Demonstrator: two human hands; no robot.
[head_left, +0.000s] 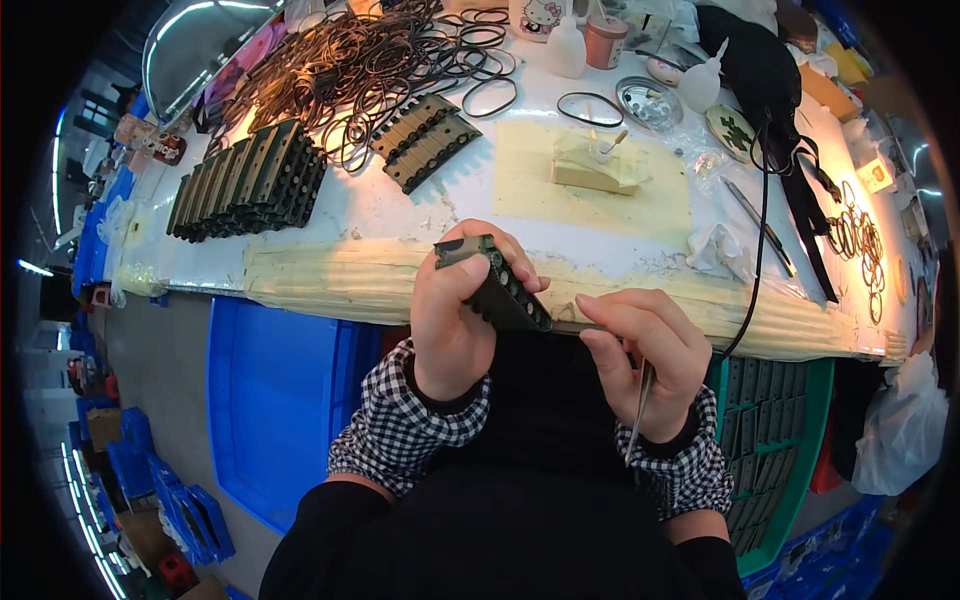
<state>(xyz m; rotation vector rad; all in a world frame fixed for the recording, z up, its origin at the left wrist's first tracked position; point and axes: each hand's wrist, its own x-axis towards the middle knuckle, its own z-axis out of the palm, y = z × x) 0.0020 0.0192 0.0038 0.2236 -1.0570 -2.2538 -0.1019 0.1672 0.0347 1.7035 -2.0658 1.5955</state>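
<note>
Left hand [455,325] has its fingers wrapped round a dark block [492,285] with a row of holes, held up just in front of the surface [340,215] edge. Right hand [645,365] pinches thin tweezers [640,415], tips pointing down.

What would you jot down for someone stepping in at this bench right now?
Left hand: grips a dark perforated block over the bench edge.
Right hand: holds a thin metal tool, fingertips at the block's end.
Done or not: cannot tell from this view.
Nearby: rows of similar blocks and a pile of black rubber rings on the bench; more blocks in a green bin.
</note>
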